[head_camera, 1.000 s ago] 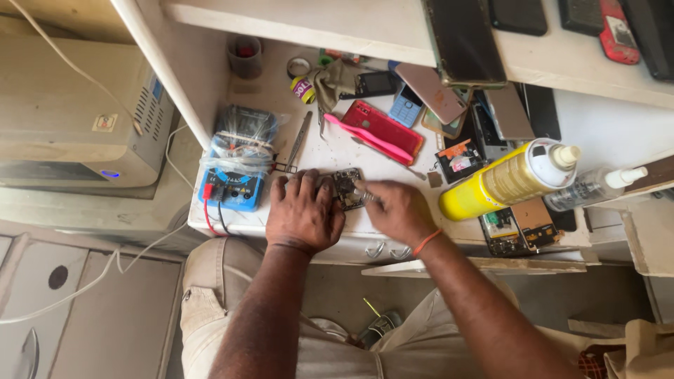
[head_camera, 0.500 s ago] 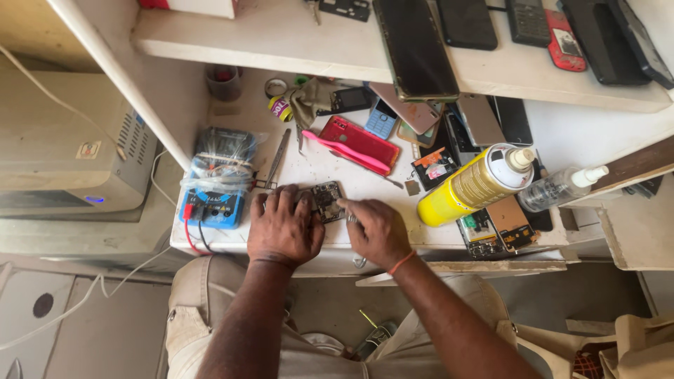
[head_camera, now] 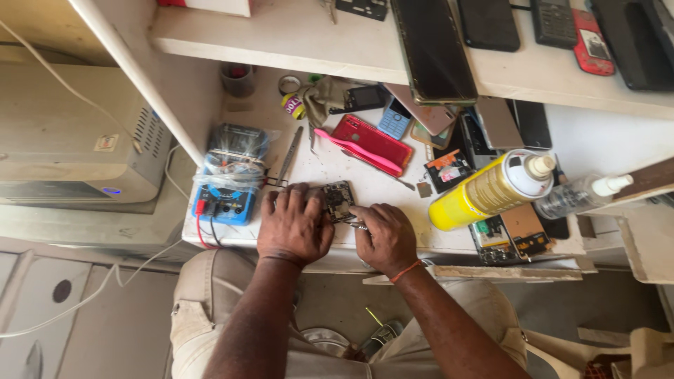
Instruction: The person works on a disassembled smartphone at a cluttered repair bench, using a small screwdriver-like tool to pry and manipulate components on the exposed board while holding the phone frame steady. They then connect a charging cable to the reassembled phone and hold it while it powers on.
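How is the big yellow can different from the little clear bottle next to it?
The yellow spray can is fat and solid-coloured, so you cannot see inside; the clear bottle is thinner and see-through. The yellow spray can is plainly the larger, the clear bottle the smaller. The can has a short white nozzle; the bottle has a longer white tip. Both lie on their sides on the white bench, tops pointing right.

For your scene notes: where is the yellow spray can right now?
In the head view, the yellow spray can lies on its side on the white bench, right of the right hand, beside a clear bottle.
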### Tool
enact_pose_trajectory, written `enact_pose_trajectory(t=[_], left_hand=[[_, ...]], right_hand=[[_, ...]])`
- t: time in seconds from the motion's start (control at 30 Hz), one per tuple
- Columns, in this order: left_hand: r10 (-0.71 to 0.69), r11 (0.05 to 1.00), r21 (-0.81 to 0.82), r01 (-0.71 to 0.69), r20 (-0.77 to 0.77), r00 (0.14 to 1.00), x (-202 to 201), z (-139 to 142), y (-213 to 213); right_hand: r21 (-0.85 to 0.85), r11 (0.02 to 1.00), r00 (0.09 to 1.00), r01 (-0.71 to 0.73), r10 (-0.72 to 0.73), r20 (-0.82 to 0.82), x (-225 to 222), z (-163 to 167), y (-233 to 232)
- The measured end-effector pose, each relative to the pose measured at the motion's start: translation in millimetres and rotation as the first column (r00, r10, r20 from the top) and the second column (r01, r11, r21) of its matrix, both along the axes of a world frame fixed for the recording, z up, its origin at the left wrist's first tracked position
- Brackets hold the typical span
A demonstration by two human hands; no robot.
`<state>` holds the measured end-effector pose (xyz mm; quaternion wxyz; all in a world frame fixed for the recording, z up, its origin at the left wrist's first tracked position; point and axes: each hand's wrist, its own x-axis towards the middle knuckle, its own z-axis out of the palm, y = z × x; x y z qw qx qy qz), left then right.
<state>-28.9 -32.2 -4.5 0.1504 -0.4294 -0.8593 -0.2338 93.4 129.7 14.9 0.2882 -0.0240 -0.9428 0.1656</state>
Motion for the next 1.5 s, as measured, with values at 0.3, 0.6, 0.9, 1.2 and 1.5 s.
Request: enact_pose_trajectory(t=[0.3, 0.6, 0.9, 1.2, 1.5], left_hand=[[-0.002, 0.999, -0.033, 0.002, -0.004, 1.0, -1, 5, 1], [0.003, 0.993, -0.115, 0.004, 0.058, 0.998, -5, 9, 5], [-0.077, 0.975, -0.202, 0.095, 0.093, 0.993, -15, 14, 4], [-0.25, 0.836, -0.445, 0.321, 0.212, 0.945, -49, 42, 6], [-0.346, 0.869, -0.338, 0.362, 0.11, 0.932, -56, 31, -5]], right_hand=[[-0.006, 1.0, 0.999, 0.02, -0.02, 0.025, -1, -3, -1], [-0.147, 0.989, 1.0, 0.028, -0.026, 0.012, -2, -6, 5], [-0.208, 0.973, 0.991, 0.1, -0.116, -0.061, -7, -13, 9], [-0.273, 0.952, 0.987, 0.142, -0.159, -0.039, -11, -10, 8], [-0.214, 0.968, 0.987, 0.128, -0.145, -0.065, -12, -12, 7]])
